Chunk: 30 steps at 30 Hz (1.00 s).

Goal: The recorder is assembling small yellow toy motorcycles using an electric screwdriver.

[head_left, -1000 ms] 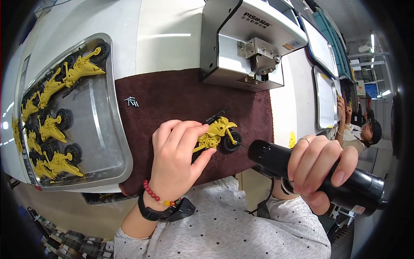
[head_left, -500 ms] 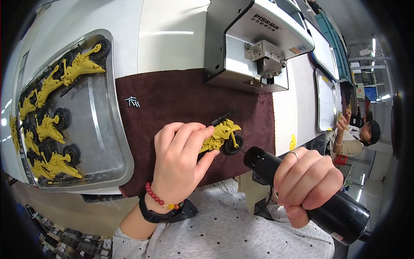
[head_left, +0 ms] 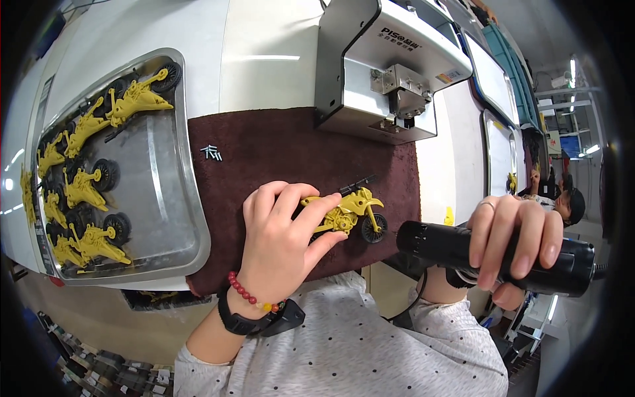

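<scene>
I am noting, at the far left, a shallow rectangular metal tray (head_left: 173, 218) sitting on the white bench (head_left: 264, 40); it is carrying a column of yellow plastic toy motorcycles with black wheels (head_left: 86, 185) along its left side. Just beside the tray, a dark brown fabric mat (head_left: 278, 152) is covering the bench, with a small cluster of silver screws (head_left: 212, 152) lying near its upper left corner.

The left hand (head_left: 281, 241) is resting on the mat, fingers closed over the rear half of one yellow toy motorcycle with black wheels and black handlebars (head_left: 350, 213). The toy is lying on its side, its long axis running left to right, front wheel pointing right, toward the other hand. The left hand is therefore the nearer one, in contact.

Behind the mat, a grey box-shaped machine with a metal head (head_left: 390, 73) is standing on the bench.

The right hand (head_left: 512, 241) is wrapped firmly around a black cylindrical power tool (head_left: 489, 255), held level off the mat's right edge. The tool's blunt end is pointing left and sitting near the front wheel, apart from it. I cannot tell whether a bit is fitted.
</scene>
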Each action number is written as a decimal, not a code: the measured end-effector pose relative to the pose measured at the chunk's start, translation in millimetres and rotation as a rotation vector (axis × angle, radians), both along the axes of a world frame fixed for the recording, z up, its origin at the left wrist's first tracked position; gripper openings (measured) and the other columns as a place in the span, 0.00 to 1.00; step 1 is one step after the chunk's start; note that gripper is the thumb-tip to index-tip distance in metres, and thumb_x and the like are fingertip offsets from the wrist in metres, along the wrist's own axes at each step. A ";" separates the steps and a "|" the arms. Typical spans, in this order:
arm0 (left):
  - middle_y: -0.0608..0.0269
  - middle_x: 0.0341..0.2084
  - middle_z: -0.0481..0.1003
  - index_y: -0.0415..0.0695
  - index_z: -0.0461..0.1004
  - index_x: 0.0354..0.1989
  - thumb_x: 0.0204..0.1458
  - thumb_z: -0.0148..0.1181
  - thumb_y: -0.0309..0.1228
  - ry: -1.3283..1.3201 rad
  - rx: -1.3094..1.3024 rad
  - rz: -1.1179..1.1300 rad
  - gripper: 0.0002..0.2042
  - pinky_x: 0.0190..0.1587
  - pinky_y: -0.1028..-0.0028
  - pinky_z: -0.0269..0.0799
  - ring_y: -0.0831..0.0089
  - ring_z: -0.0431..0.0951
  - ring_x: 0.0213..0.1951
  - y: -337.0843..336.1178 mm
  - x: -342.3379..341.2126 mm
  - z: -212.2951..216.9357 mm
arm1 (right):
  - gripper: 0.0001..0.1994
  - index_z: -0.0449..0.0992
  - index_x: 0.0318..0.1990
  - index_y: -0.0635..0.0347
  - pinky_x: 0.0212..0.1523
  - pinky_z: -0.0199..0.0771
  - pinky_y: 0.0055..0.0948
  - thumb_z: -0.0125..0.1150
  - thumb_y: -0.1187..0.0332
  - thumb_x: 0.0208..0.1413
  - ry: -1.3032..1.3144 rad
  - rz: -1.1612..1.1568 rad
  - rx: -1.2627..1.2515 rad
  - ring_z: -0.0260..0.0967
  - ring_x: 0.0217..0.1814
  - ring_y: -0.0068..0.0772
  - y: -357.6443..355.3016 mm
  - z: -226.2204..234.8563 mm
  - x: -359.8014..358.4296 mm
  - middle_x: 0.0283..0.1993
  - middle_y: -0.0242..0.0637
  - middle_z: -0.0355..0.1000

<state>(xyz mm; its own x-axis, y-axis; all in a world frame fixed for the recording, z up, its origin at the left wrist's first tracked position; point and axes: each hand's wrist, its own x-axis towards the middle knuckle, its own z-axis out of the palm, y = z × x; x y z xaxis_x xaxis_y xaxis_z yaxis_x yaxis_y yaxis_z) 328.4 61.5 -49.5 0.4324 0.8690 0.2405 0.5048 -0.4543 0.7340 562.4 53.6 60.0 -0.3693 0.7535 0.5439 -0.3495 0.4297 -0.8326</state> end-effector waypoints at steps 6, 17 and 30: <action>0.68 0.37 0.71 0.50 0.78 0.41 0.36 0.71 0.35 0.028 0.012 0.022 0.20 0.48 0.64 0.59 0.64 0.65 0.44 -0.2 1.3 -2.2 | 0.01 0.74 0.29 0.65 0.29 0.80 0.35 0.59 0.80 0.50 0.173 0.376 0.004 0.75 0.22 0.40 10.9 20.4 4.9 0.27 0.47 0.75; 0.63 0.43 0.68 0.46 0.73 0.49 0.36 0.70 0.34 0.040 -0.065 -0.057 0.26 0.51 0.61 0.60 0.60 0.64 0.48 -0.2 -5.3 6.6 | 0.23 0.66 0.45 0.56 0.28 0.74 0.25 0.69 0.79 0.42 0.278 -0.337 0.148 0.72 0.25 0.24 -18.0 1.6 4.0 0.36 0.29 0.68; 0.63 0.42 0.72 0.44 0.74 0.49 0.34 0.71 0.32 0.060 0.008 -0.010 0.27 0.47 0.66 0.62 0.62 0.67 0.44 3.5 -4.8 3.6 | 0.18 0.69 0.48 0.61 0.36 0.56 0.28 0.52 0.69 0.48 0.020 -0.512 0.345 0.61 0.28 0.24 33.8 17.6 -7.9 0.42 0.38 0.65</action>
<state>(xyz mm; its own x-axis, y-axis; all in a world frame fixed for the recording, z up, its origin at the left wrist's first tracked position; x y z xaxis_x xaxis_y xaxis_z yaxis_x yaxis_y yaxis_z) 323.6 65.0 -45.9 0.4545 0.8628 0.2213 0.5432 -0.4653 0.6989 554.6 87.4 77.6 0.0059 0.6117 0.7911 -0.0418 0.7906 -0.6110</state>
